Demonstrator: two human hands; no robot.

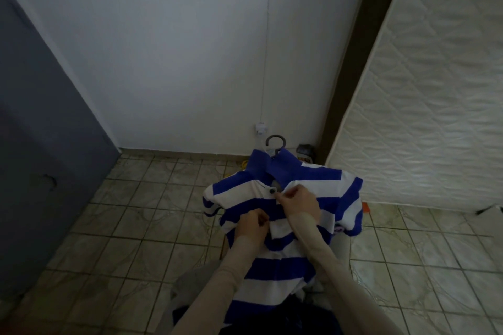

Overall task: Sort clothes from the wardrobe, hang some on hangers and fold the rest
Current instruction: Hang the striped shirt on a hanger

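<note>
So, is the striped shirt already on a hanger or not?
On a hanger. The grey hanger hook sticks out above the collar of the striped shirt, while both hands pinch its placket near the button.

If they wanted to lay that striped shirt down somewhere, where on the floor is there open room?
The tiled floor left of the striped shirt, out to the grey door and white wall, shows bare tiles. Tiles also lie bare at the lower right, below the mattress. The corner behind the hanger hook is cluttered with small items.

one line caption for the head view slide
Both hands pinch the placket of a striped shirt on a hanger.
</note>
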